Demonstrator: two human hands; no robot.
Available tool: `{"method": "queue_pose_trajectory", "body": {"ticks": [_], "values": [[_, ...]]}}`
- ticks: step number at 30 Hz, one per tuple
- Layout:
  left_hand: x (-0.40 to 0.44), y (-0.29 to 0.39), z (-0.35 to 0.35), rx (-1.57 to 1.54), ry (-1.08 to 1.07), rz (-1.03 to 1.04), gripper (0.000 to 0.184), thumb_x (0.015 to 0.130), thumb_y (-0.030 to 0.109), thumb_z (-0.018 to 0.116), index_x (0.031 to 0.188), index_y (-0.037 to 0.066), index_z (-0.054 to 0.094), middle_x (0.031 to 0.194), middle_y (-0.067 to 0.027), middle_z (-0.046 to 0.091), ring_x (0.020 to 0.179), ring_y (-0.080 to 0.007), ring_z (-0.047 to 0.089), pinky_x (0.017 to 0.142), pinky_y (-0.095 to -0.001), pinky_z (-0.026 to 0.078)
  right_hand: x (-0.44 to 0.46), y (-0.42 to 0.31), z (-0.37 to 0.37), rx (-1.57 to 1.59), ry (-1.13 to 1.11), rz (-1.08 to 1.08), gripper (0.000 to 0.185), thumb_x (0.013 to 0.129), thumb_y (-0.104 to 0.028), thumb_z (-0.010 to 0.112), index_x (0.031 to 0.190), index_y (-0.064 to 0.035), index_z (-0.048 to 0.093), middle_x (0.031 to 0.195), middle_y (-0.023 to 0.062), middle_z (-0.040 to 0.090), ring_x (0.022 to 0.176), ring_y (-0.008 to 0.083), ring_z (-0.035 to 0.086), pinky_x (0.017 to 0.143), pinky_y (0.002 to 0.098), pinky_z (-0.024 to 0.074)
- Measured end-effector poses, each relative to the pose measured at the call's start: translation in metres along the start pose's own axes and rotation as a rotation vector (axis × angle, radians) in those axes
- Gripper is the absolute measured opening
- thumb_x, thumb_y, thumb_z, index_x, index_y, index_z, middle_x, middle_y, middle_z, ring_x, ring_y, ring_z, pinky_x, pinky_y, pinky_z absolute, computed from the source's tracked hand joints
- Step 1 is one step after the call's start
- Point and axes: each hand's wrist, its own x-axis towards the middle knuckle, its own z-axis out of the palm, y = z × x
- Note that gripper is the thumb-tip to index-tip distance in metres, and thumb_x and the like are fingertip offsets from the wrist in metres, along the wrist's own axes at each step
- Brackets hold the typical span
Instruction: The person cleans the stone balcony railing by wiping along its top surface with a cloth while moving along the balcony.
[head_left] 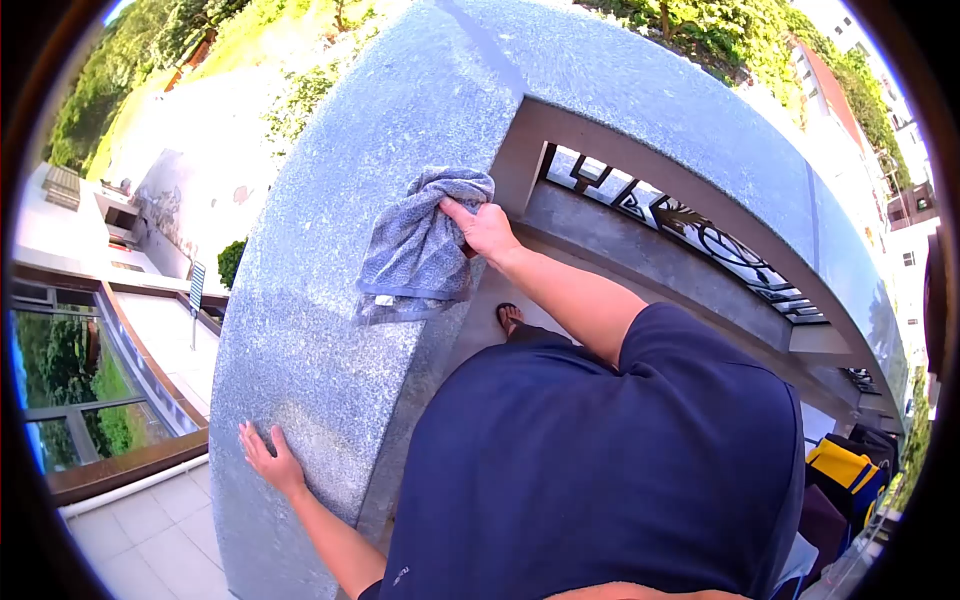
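Head view: at the far left, a glass window (pixel 70 385) is seen beyond a broad stone ledge (pixel 300 340). On the ledge, low in the view, the left hand (pixel 272 462) is rested with its fingers spread and nothing seen in them. Farther right and higher up, a grey cloth (pixel 415 245) is laid on the ledge top, bunched at its upper end and flatter below, where a small white tag (pixel 384 300) is shown; its right side appears to overlap the inner edge. Its upper right folds are grasped by the right hand (pixel 487 232), the fingertips partly hidden. The cloth can be judged light, soft and limp, neither fragile nor slippery; it is probably best held by the gathered folds, since a lone corner might let the rest trail. Rightmost, a metal grille (pixel 667 213) and a yellow bag (pixel 838 462) are seen.
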Motion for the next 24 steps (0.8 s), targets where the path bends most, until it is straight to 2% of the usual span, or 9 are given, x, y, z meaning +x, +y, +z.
{"method": "queue_pose_trajectory", "body": {"ticks": [3,4,7,13,15,16,20,21,24], "values": [[0.0,0.008,-0.004,-0.04,0.012,-0.004,0.06,0.103,0.037,0.063,0.153,0.006,0.05,0.164,-0.0119,0.043,0.154,-0.032,0.035,0.127,-0.0539,0.018,0.044,-0.004,-0.028,-0.138,0.051,-0.007,0.059,0.089,-0.054,0.079,0.105,0.0026,0.078,0.097,0.0164,0.079,0.091,0.0249,0.075,0.083,0.0371,0.0548],[0.0,0.007,-0.003,-0.057,0.02,0.01,0.06,0.102,0.035,0.063,0.152,0.005,0.05,0.163,-0.0125,0.044,0.153,-0.0322,0.036,0.126,-0.0527,0.019,0.062,-0.006,-0.033,-0.056,0.132,-0.168,0.062,0.088,-0.056,0.079,0.101,0.0047,0.078,0.095,0.0184,0.079,0.092,0.0253,0.076,0.084,0.0374,0.0549],[0.002,0.002,-0.001,-0.089,0.029,0.047,0.057,0.102,0.03,0.064,0.15,0.002,0.051,0.161,-0.0144,0.046,0.151,-0.0327,0.038,0.125,-0.049,0.023,0.11,-0.031,-0.07,-0.245,0.101,0.095,0.063,0.087,-0.057,0.079,0.096,0.0059,0.077,0.091,0.0191,0.078,0.084,0.0254,0.076,0.076,0.0377,0.0561],[0.003,0.001,0.001,-0.101,0.028,0.074,0.053,0.102,0.023,0.063,0.147,-0.002,0.053,0.159,-0.0176,0.048,0.15,-0.0346,0.04,0.124,-0.0455,0.028,0.18,-0.029,-0.096,0.045,0.338,-0.202,0.069,0.086,-0.056,0.08,0.1,0.0115,0.076,0.096,0.0228,0.078,0.088,0.0274,0.075,0.08,0.0398,0.0558],[0.003,-0.002,0.001,-0.081,0.019,0.075,0.053,0.102,0.023,0.063,0.146,-0.003,0.054,0.159,-0.019,0.048,0.149,-0.0362,0.04,0.124,-0.0461,0.028,0.198,-0.036,-0.106,0.027,0.382,-0.121,0.058,0.091,-0.046,0.081,0.11,0.0085,0.075,0.105,0.0106,0.077,0.092,0.0167,0.069,0.086,0.0337,0.0535],[0.003,-0.007,0.0,-0.072,0.017,0.083,0.053,0.102,0.024,0.063,0.147,-0.003,0.054,0.159,-0.0196,0.048,0.149,-0.0369,0.04,0.124,-0.0463,0.028,0.201,-0.038,-0.108,0.049,0.413,-0.121,0.057,0.092,-0.045,0.08,0.11,0.0087,0.075,0.107,0.0114,0.077,0.094,0.0176,0.068,0.087,0.035,0.0529],[0.006,-0.004,0.005,-0.042,0.006,0.075,0.055,0.104,0.028,0.061,0.148,-0.004,0.053,0.159,-0.021,0.047,0.148,-0.0389,0.041,0.124,-0.0471,0.029,0.189,-0.045,-0.097,0.549,0.807,-0.3,0.057,0.1,-0.042,0.072,0.124,0.0088,0.068,0.121,0.0129,0.072,0.11,0.0191,0.064,0.099,0.0357,0.0483],[0.003,0.0,-0.001,-0.025,-0.004,0.07,0.055,0.104,0.029,0.06,0.148,-0.004,0.053,0.159,-0.0212,0.047,0.148,-0.0391,0.041,0.124,-0.0472,0.029,0.179,-0.051,-0.112,0.623,0.804,-0.192,0.054,0.102,-0.04,0.07,0.125,0.0085,0.067,0.122,0.0115,0.071,0.108,0.0199,0.064,0.098,0.0359,0.0488],[0.002,0.0,-0.001,-0.037,-0.002,0.073,0.057,0.105,0.032,0.059,0.148,-0.005,0.053,0.16,-0.0209,0.046,0.15,-0.0384,0.039,0.124,-0.0474,0.028,0.154,-0.049,-0.163,0.879,0.914,-0.287,0.05,0.103,-0.034,0.068,0.125,0.0108,0.066,0.125,0.0137,0.071,0.109,0.0206,0.065,0.095,0.036,0.0498]]}}
